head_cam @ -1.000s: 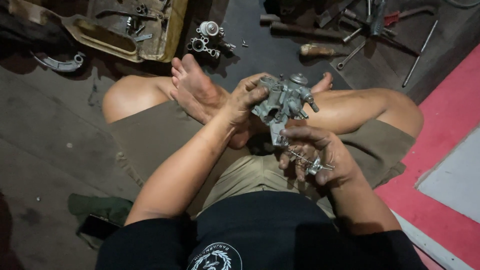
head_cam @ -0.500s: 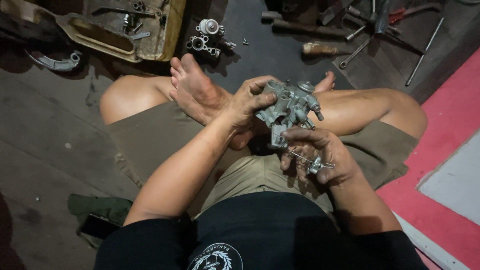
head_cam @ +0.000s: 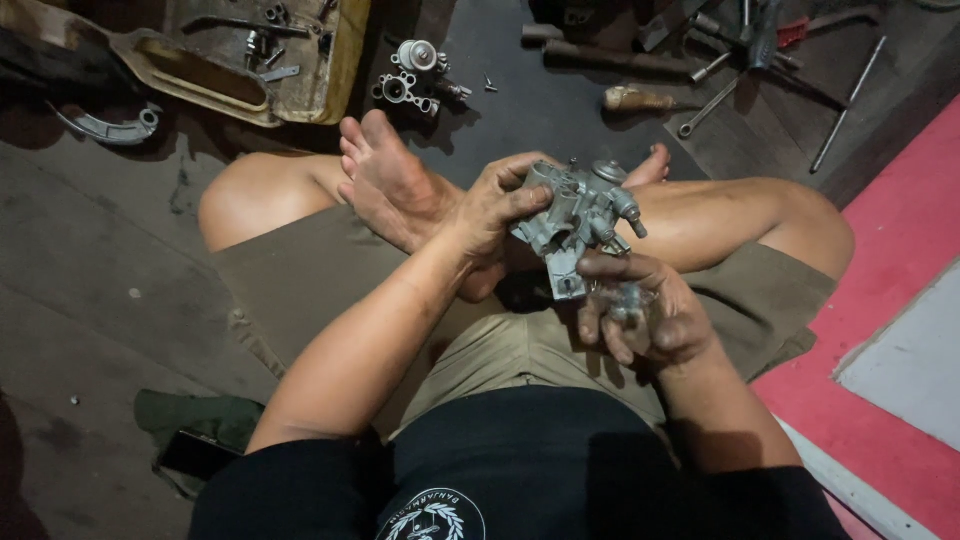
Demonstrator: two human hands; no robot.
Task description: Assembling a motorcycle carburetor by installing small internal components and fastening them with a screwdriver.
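Carburetor body (head_cam: 575, 215), grey cast metal, sits above the person's crossed legs, gripped from its left side by the left hand (head_cam: 495, 205), fingers curled around it. Just below, the right hand (head_cam: 640, 310) closes on a small metal part (head_cam: 622, 300). Loose tools (head_cam: 700, 60) lie on the dark floor (head_cam: 100, 280) beyond.

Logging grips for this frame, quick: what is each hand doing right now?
Left hand: closed on the grey metal carburetor, gripping its side.
Right hand: fingers curled around a small shiny part, fingertips touching the carburetor's underside.
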